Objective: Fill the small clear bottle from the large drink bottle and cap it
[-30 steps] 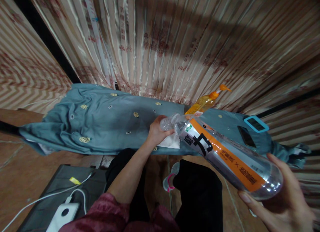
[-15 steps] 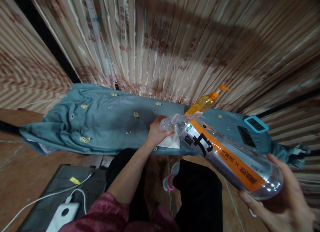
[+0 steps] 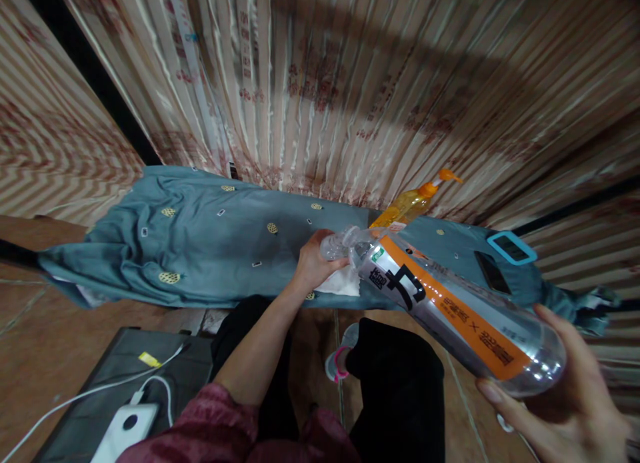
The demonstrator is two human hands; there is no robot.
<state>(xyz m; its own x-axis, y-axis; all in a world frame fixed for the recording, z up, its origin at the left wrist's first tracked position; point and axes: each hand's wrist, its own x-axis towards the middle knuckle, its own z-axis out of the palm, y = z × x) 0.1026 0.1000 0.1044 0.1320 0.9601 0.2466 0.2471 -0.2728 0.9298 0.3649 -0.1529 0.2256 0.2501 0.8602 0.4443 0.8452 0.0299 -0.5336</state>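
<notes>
A clear plastic bottle (image 3: 450,310) with an orange and silver label lies tilted across both hands, neck to the left and base to the lower right. My left hand (image 3: 316,263) is closed around its neck end. At the other end, my right hand (image 3: 565,390) grips the base between thumb and fingers. Beneath the neck a white tissue (image 3: 341,281) rests on the green cloth (image 3: 210,243). Just behind the bottle stands an orange pump bottle (image 3: 407,206) with amber liquid, partly hidden by it.
At the right of the cloth are a blue-framed device (image 3: 513,248) and a dark phone (image 3: 493,272). A white power bank (image 3: 126,431) with cables sits on a grey box (image 3: 95,370) at lower left. A pleated curtain (image 3: 320,83) hangs behind.
</notes>
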